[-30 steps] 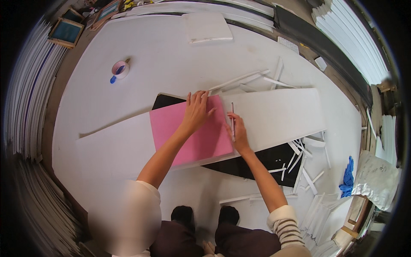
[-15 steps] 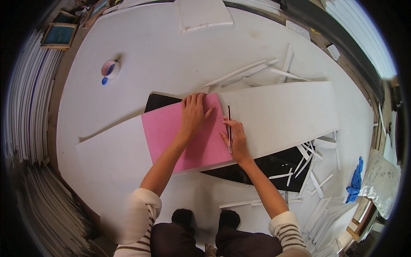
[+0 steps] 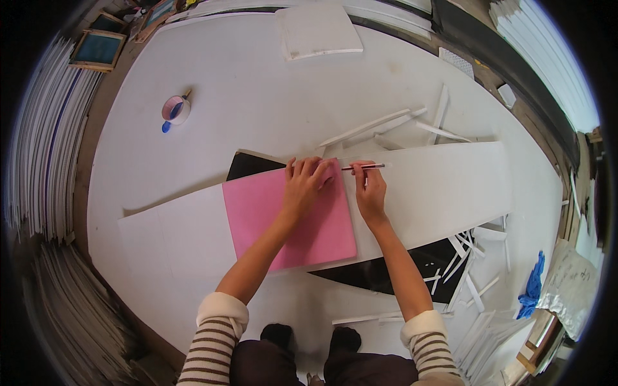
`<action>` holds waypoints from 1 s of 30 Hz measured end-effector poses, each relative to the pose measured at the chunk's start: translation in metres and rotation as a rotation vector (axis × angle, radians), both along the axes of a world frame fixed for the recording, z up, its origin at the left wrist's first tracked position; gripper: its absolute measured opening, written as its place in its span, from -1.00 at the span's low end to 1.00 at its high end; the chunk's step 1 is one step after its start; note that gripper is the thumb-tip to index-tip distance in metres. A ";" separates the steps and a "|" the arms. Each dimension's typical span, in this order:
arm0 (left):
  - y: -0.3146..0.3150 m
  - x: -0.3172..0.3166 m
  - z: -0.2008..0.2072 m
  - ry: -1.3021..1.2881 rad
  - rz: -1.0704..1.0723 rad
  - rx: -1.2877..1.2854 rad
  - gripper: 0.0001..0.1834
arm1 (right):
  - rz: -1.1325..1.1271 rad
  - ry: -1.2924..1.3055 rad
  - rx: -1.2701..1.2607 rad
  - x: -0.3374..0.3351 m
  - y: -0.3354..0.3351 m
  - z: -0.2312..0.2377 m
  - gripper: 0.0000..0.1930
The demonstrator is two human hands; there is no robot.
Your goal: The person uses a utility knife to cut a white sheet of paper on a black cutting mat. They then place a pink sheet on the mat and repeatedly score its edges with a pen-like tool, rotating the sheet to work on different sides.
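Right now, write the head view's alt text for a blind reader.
A person's left hand rests on a pink panel while the right hand holds a pen-like tool near the panel's far right corner. Beneath lies a long white board; white strips lie scattered nearby.

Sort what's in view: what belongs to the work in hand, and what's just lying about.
Apparently in use:
pink panel, under the left hand;
slim pencil-like tool, held in the right hand;
white board beneath the panel.

Apparently just lying about:
cup;
white strips;
crumpled blue item;
white slab toward the far edge.
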State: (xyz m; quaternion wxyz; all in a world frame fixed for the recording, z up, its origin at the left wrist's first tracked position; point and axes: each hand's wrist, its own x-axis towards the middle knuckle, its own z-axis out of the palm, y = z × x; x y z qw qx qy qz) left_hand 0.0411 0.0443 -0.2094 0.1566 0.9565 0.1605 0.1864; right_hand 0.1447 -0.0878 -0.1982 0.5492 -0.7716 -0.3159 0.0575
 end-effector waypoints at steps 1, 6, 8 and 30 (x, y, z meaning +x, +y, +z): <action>0.000 0.002 0.000 -0.004 0.001 -0.014 -0.58 | -0.010 -0.010 0.054 0.004 0.004 -0.002 -0.87; -0.001 0.000 0.001 -0.004 0.009 0.009 -0.58 | -0.004 -0.120 0.042 0.006 0.014 -0.011 -0.90; -0.001 0.000 0.002 -0.005 0.011 0.007 -0.58 | 0.019 -0.133 0.038 0.005 0.014 -0.011 -0.91; -0.002 0.002 0.003 -0.025 0.004 0.009 -0.57 | 0.086 -0.219 0.016 0.011 0.018 -0.013 -0.93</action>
